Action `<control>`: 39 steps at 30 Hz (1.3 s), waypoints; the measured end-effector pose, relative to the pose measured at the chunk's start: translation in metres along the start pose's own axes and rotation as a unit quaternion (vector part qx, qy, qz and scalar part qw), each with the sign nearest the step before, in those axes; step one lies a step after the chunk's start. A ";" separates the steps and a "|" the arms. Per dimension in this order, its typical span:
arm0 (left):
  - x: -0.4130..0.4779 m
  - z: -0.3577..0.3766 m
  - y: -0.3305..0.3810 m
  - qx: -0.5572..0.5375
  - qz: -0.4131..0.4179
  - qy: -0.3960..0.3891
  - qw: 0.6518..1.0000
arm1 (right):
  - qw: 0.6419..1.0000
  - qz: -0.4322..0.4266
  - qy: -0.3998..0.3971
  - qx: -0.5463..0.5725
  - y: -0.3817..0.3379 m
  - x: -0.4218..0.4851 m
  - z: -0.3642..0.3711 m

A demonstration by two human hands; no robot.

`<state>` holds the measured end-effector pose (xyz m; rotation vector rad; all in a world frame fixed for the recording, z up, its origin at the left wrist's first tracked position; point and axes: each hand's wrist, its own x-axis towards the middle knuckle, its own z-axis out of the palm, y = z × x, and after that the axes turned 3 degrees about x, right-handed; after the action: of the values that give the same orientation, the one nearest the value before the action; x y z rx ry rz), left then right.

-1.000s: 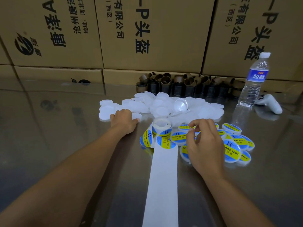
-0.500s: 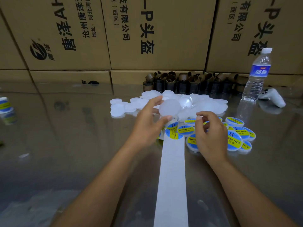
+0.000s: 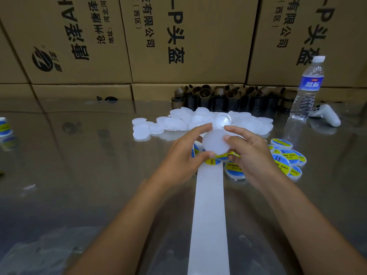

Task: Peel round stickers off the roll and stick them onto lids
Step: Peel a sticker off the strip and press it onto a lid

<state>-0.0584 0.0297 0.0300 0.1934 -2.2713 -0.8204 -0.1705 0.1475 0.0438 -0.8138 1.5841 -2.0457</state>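
My left hand point(image 3: 182, 155) grips a blank white round lid point(image 3: 215, 143) by its rim, lifted above the table. My right hand point(image 3: 250, 153) meets the lid from the right, thumb on its edge. It pinches a blue and yellow sticker point(image 3: 231, 154), seen edge-on just under the lid. The sticker roll point(image 3: 211, 161) lies mostly hidden beneath both hands. Its white backing strip point(image 3: 209, 205) runs toward me. A pile of blank lids point(image 3: 174, 123) lies behind the hands. Stickered lids point(image 3: 284, 157) are heaped to the right.
Cardboard boxes point(image 3: 178, 36) wall off the back. Brown cardboard cores point(image 3: 228, 98) stand in a row before them. At the far right are a water bottle point(image 3: 307, 90) and a white controller point(image 3: 325, 116). A labelled tub point(image 3: 5, 126) sits at the left edge.
My left hand picked a blank lid from the pile and carried it to the middle. My right hand rose from the roll with a sticker and came to the lid.
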 end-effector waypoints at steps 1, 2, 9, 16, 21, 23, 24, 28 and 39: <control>0.000 0.000 0.001 -0.046 -0.020 0.006 0.999 | 1.000 0.009 0.001 0.024 0.000 0.000 0.000; 0.000 0.000 0.003 -0.091 -0.041 0.014 0.995 | 0.998 0.018 0.003 0.054 0.000 0.000 0.001; 0.002 0.004 0.007 -0.374 -0.171 0.040 0.911 | 0.986 0.028 -0.029 0.164 0.002 -0.005 0.013; 0.005 0.011 0.015 -0.508 -0.170 0.015 0.844 | 0.989 0.019 -0.060 0.137 0.007 -0.011 0.020; 0.008 0.001 0.014 -0.565 -0.174 0.054 0.805 | 0.999 -0.032 0.006 0.040 0.004 -0.009 0.016; 0.008 -0.003 0.010 -0.573 -0.186 0.079 0.794 | 0.990 -0.092 0.088 -0.066 0.009 -0.004 0.012; 0.008 -0.004 0.009 -0.574 -0.193 0.092 0.790 | 0.978 -0.117 0.121 -0.120 0.013 -0.002 0.009; 0.007 -0.004 0.005 -0.524 -0.227 0.136 0.810 | 0.940 -0.142 0.135 -0.281 0.029 0.001 0.003; 0.007 -0.006 0.006 -0.403 -0.268 0.185 0.855 | 0.975 -0.020 0.061 -0.211 0.028 -0.001 0.012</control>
<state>-0.0595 0.0290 0.0412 0.5448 -1.3547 -1.7766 -0.1624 0.1324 0.0184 -0.8811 2.1305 -1.8390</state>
